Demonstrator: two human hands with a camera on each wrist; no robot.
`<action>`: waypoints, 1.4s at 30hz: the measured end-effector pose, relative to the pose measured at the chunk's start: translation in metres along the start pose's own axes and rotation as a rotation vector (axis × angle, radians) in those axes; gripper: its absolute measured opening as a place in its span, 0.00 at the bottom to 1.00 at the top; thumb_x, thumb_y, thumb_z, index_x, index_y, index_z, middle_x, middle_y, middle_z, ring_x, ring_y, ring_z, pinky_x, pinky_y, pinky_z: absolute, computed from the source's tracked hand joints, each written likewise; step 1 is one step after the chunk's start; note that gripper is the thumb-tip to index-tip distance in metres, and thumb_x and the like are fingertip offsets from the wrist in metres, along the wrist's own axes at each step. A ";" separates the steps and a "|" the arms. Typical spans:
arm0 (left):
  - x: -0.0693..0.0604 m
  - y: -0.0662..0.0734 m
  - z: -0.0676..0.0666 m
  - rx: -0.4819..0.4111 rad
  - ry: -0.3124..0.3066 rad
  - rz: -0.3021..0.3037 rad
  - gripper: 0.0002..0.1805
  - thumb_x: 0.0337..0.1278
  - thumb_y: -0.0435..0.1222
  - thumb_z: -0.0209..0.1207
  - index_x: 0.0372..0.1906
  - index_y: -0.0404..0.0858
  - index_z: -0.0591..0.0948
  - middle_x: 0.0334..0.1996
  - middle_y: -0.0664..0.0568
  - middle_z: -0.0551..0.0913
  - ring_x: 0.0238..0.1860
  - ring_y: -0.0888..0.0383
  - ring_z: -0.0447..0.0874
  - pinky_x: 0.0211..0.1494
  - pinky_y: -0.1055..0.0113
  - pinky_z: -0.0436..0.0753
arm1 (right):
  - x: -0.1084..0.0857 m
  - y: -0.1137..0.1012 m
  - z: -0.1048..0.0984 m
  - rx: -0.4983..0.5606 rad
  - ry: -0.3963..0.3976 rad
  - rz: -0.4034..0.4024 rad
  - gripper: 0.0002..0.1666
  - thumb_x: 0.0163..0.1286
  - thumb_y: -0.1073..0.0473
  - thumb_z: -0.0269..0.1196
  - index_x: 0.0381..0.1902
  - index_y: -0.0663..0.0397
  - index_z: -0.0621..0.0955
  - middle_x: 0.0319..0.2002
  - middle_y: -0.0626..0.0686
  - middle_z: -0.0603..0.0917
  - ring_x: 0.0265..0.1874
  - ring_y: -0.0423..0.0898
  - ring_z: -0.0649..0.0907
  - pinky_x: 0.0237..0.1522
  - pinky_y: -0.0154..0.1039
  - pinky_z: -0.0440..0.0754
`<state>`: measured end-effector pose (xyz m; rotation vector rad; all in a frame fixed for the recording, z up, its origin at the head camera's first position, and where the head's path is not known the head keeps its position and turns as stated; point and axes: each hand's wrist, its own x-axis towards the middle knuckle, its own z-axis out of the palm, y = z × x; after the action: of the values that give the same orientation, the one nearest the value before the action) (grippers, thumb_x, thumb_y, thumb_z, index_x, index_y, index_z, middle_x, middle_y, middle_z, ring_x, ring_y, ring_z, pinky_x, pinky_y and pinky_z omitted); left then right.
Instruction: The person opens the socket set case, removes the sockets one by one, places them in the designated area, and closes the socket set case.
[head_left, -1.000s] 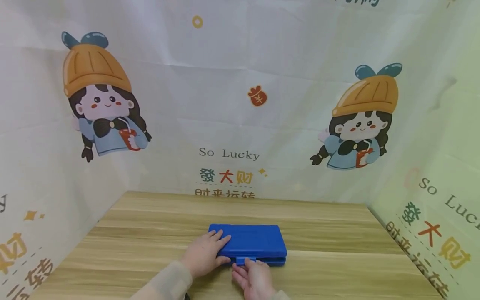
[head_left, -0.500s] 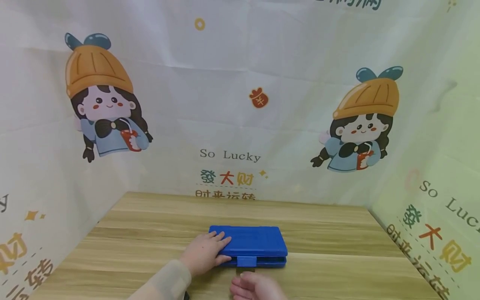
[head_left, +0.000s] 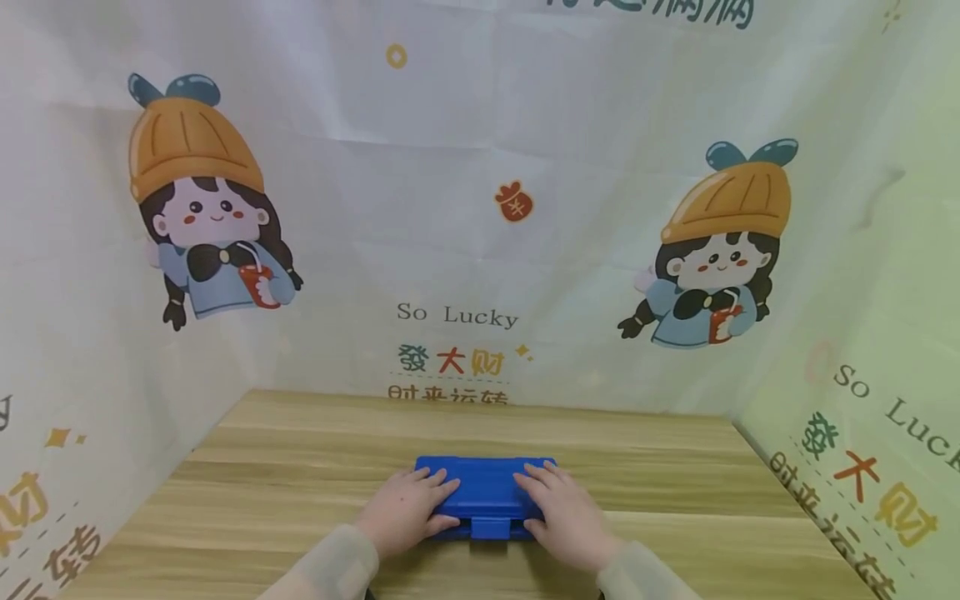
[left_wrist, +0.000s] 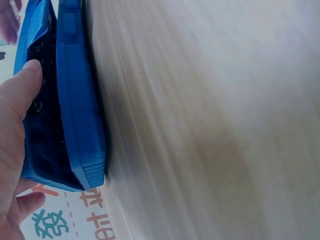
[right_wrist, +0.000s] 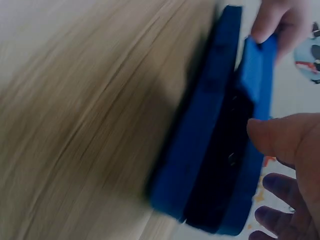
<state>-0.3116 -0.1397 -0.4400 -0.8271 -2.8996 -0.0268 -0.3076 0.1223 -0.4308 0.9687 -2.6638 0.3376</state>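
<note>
A blue plastic case (head_left: 483, 492) lies on the wooden table with its lid slightly raised along the front, above the lower tray. Its wide front latch (head_left: 491, 528) hangs down over the gap. My left hand (head_left: 401, 512) holds the lid's left part, fingers spread on top and thumb at the front rim. On the other side my right hand (head_left: 568, 515) has the lid the same way, its thumb (right_wrist: 272, 135) against the rim. Inside the dark gap (left_wrist: 42, 115), several small round shiny ends show; what they belong to is hidden.
Bare wooden table top (head_left: 300, 450) surrounds the case. A printed cloth (head_left: 480, 225) hangs behind the table and along both sides.
My right hand was at the front latch, drew back from it towards me, then moved onto the lid's right part. The left hand and the case have kept their place.
</note>
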 end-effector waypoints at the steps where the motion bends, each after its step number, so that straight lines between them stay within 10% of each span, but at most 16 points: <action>1: -0.001 0.000 0.001 0.000 0.000 0.000 0.31 0.64 0.57 0.52 0.65 0.43 0.75 0.61 0.44 0.76 0.63 0.45 0.73 0.64 0.47 0.68 | 0.000 0.002 0.000 -0.025 -0.051 0.010 0.34 0.61 0.57 0.68 0.64 0.57 0.74 0.64 0.60 0.73 0.64 0.62 0.69 0.59 0.59 0.70; 9: -0.002 -0.003 0.005 0.003 0.001 0.009 0.31 0.64 0.58 0.51 0.65 0.44 0.75 0.62 0.46 0.76 0.63 0.45 0.72 0.64 0.46 0.68 | 0.001 0.005 0.003 -0.123 -0.248 0.008 0.35 0.68 0.54 0.63 0.71 0.46 0.67 0.68 0.61 0.67 0.66 0.64 0.67 0.59 0.58 0.71; 28: -0.005 -0.003 0.007 0.015 0.028 0.030 0.31 0.64 0.58 0.50 0.64 0.44 0.76 0.61 0.46 0.77 0.62 0.45 0.74 0.63 0.48 0.70 | 0.000 0.004 0.015 -0.256 -0.222 -0.034 0.26 0.72 0.59 0.57 0.67 0.38 0.73 0.60 0.56 0.78 0.58 0.59 0.77 0.52 0.54 0.78; 42: -0.013 -0.002 0.005 -0.155 0.122 -0.010 0.36 0.64 0.56 0.54 0.68 0.37 0.70 0.65 0.45 0.72 0.67 0.46 0.67 0.70 0.46 0.59 | 0.007 0.008 0.004 -0.195 -0.133 -0.088 0.24 0.67 0.61 0.63 0.61 0.47 0.78 0.56 0.57 0.81 0.54 0.57 0.81 0.51 0.50 0.79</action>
<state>-0.3021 -0.1482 -0.4464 -0.8045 -2.8140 -0.2962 -0.3189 0.1228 -0.4330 1.0746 -2.6979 -0.0060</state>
